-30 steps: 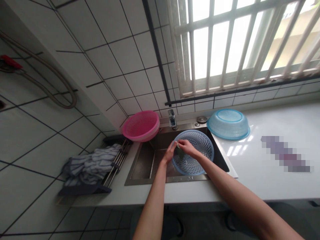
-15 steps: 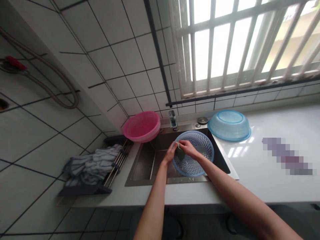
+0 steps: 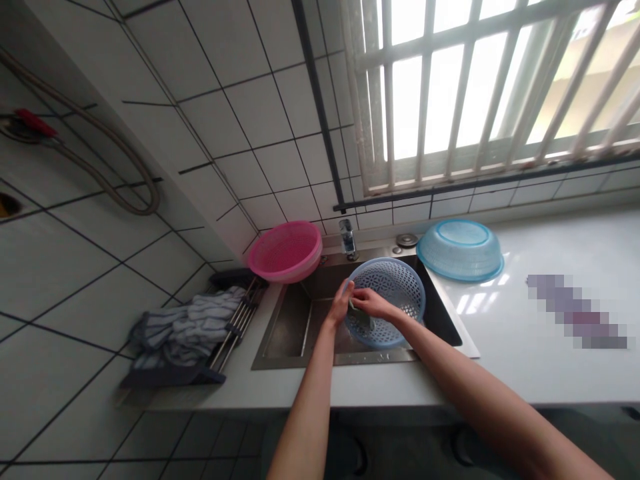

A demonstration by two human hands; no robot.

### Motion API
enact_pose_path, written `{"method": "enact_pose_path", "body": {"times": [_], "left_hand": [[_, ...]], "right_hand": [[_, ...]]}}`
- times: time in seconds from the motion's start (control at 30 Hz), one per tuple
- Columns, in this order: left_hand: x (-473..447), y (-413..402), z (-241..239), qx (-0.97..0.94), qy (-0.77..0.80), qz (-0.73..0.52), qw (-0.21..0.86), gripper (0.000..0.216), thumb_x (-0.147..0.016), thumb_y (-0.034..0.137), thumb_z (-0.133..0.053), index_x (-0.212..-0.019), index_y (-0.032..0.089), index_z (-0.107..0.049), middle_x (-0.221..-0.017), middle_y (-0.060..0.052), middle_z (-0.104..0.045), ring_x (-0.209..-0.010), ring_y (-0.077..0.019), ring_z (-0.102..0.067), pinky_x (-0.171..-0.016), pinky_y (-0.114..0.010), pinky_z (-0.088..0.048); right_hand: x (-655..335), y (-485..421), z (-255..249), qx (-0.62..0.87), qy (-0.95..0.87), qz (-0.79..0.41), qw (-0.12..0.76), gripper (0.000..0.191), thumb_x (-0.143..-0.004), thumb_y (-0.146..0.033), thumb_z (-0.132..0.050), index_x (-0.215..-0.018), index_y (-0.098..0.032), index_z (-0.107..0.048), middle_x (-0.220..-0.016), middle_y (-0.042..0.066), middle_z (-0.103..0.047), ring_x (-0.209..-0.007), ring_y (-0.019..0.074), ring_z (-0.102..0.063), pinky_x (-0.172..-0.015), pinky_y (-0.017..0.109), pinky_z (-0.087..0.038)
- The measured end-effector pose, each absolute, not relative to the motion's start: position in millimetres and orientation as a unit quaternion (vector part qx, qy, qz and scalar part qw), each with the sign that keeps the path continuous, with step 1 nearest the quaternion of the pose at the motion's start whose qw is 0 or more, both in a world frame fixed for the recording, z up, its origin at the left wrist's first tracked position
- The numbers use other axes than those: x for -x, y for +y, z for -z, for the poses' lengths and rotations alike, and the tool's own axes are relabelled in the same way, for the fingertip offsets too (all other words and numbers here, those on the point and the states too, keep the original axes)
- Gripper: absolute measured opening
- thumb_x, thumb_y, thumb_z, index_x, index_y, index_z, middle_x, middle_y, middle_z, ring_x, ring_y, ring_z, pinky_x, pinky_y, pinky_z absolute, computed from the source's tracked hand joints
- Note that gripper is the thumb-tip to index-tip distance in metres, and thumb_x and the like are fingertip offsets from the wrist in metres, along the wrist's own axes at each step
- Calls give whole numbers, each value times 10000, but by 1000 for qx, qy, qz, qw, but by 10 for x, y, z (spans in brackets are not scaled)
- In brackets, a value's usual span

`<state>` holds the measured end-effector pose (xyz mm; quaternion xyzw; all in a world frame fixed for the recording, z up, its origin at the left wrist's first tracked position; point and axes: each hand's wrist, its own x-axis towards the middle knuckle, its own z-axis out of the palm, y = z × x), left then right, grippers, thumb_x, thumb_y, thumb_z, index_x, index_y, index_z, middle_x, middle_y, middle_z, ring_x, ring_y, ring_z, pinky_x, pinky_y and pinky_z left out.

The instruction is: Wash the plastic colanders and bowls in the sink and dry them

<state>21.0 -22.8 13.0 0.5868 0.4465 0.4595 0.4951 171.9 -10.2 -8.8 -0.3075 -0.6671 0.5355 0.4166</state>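
Note:
A light blue plastic colander [image 3: 413,283] with a pierced wall sits tilted in the steel sink. My left hand [image 3: 340,305] is closed on its left rim, thumb up along the edge. My right hand [image 3: 371,304] reaches inside near the same rim, fingers closed on a limp, dull green piece that looks like a cloth [image 3: 361,320]. Part of this cloth lies against the colander's inner left side; the rest is hidden under my fingers. Both hands are close together.
The steel sink [image 3: 280,333] has a faucet [image 3: 347,240] behind it. A pink basket [image 3: 285,257] stands at its back left corner, an upturned blue basin [image 3: 463,253] at its right. A striped cloth [image 3: 193,330] lies on a rack at left. A blurred-out item [image 3: 577,312] lies on the right counter.
My right hand has moved slightly down and left along the colander's inner wall, and the green cloth has shifted with it. My left hand still grips the rim.

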Motion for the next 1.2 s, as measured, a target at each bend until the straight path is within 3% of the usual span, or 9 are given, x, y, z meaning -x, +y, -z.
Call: {"method": "enact_pose_path", "body": {"times": [0.2,0.3,0.37,0.5,0.63,0.8,0.87,1.07,1.2], "left_hand": [[-244,-244,-129,-598,428,-444,513,678,-842,696,-732,-1296,195,-679,-1357,-126,-695,-1329,-344,-595,-1209,-488,-376],[-237,-268,-114,-581,438,-436,530,703,-794,689,-784,-1259,181,-646,-1267,-137,-720,-1250,-337,-642,-1161,-498,-426],[-225,-285,-112,-551,444,-436,557,768,-804,702,-764,-1343,189,-579,-1237,-139,-731,-1198,-328,-673,-1124,-509,-458],[-210,-287,-128,-541,433,-469,547,869,-824,678,-758,-1526,257,-466,-1448,-127,-652,-1349,-313,-604,-1192,-464,-406],[-222,-249,-109,-543,425,-465,556,744,-851,687,-726,-1435,236,-629,-1517,-113,-619,-1449,-342,-523,-1254,-466,-339],[-250,-227,-33,-514,384,-439,629,704,-876,680,-717,-1428,248,-659,-1489,-109,-647,-1446,-341,-533,-1261,-509,-336],[-245,-228,-23,-508,379,-439,637,709,-881,679,-714,-1437,243,-655,-1481,-116,-653,-1433,-344,-546,-1251,-504,-353],[-195,-230,-61,-511,407,-454,606,755,-877,744,-666,-1361,167,-706,-1381,-146,-714,-1395,-372,-573,-1239,-522,-362],[-218,-248,-89,-507,400,-453,614,733,-868,712,-704,-1379,187,-696,-1394,-129,-711,-1384,-367,-584,-1240,-521,-366]], "right_hand": [[-1991,78,8,421,-474,-490,598,409,-820,-602,-631,-832,-193,-637,-778,25,-653,-722,177,-547,-693,280,-447],[-2021,70,-2,398,-522,-502,563,396,-830,-584,-639,-824,-188,-648,-771,24,-648,-708,172,-542,-681,280,-442],[-1951,9,10,371,-591,-499,515,363,-838,-541,-649,-804,-180,-673,-789,36,-669,-726,177,-553,-697,286,-444],[-1755,-124,39,320,-671,-519,422,333,-811,-502,-674,-773,-172,-704,-784,49,-696,-726,185,-562,-713,299,-452],[-1761,-81,25,351,-614,-506,494,380,-839,-542,-633,-830,-169,-702,-835,57,-704,-762,190,-569,-727,294,-459],[-1984,95,-3,446,-458,-459,617,417,-828,-599,-602,-847,-185,-652,-792,38,-661,-737,183,-553,-690,277,-448],[-1993,80,-6,425,-492,-467,598,407,-837,-590,-612,-839,-185,-650,-782,31,-648,-723,176,-541,-686,276,-443],[-1751,-158,-1,272,-670,-566,395,417,-840,-583,-668,-818,-167,-679,-814,35,-670,-741,169,-542,-706,280,-436],[-1798,-101,-16,349,-585,-536,499,425,-836,-600,-666,-774,-180,-634,-746,16,-621,-693,156,-490,-650,268,-410]]}}
